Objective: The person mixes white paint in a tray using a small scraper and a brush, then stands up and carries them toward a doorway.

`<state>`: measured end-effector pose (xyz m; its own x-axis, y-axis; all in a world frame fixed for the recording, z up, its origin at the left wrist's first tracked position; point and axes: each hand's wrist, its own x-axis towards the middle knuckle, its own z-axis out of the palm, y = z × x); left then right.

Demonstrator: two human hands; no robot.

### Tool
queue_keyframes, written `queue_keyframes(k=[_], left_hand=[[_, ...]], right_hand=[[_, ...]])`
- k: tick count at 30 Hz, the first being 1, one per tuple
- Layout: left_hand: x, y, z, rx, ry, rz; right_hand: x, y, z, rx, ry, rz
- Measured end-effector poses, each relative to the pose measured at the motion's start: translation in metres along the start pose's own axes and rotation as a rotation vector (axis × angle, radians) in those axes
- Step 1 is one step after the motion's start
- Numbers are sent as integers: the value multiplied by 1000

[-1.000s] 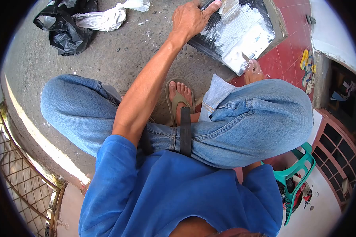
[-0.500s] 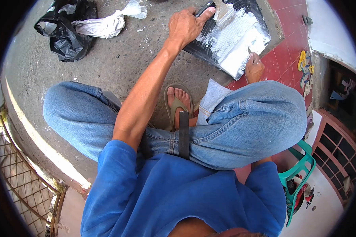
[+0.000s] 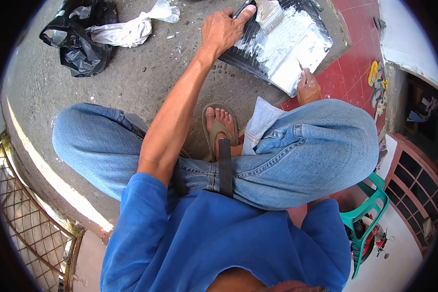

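A black board [image 3: 248, 62] with thick white paste [image 3: 297, 48] spread over it lies at the top of the view. My left hand [image 3: 222, 31] grips its left edge, fingers curled under and thumb on top. Beside that thumb a wide, paint-smeared brush [image 3: 269, 17] rests on the board, its handle out of frame. At the near right corner my right hand [image 3: 308, 88] is closed on a thin tool [image 3: 301, 64], its tip in the white paste. I cannot tell the tool's exact kind.
A black plastic bag [image 3: 82, 56] and a knotted white bag [image 3: 126, 31] lie on rough concrete at left. Red tiles [image 3: 340, 70] border the slab at right, with sandals [image 3: 373, 74] beyond. A green plastic chair [image 3: 372, 209] stands behind at right.
My left hand and the brush have shifted slightly left. My right hand has moved a little down and left, its tool still at the paste.
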<state>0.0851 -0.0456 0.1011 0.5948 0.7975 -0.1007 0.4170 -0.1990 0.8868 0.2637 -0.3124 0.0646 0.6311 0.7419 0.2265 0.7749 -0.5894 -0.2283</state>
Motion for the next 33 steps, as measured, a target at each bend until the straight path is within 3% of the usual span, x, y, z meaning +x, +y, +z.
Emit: queue_keyframes(k=[5,14,20,24,27,31,32,33], left_hand=[[4,-4,-3,0,6,-39],[5,-24,-2,7,39,-160],[4,-45,4,26,48,-258],[-1,-50,-2,32,8,-321],[1,-51,3,36,3,-321],[-2,-66,4,69,8,-335],[-2,-69,5,70,11,-332],[-1,-68,5,69,14,-327]], right_hand=[[-38,-4,-5,-23,-33,167],[-5,-12,-28,121,4,442],[1,5,-19,28,-14,412],[15,-27,-34,114,72,450],[27,-13,-10,145,225,196],[44,-21,2,197,354,90],[45,-25,6,157,347,71],[48,-25,9,98,188,119]])
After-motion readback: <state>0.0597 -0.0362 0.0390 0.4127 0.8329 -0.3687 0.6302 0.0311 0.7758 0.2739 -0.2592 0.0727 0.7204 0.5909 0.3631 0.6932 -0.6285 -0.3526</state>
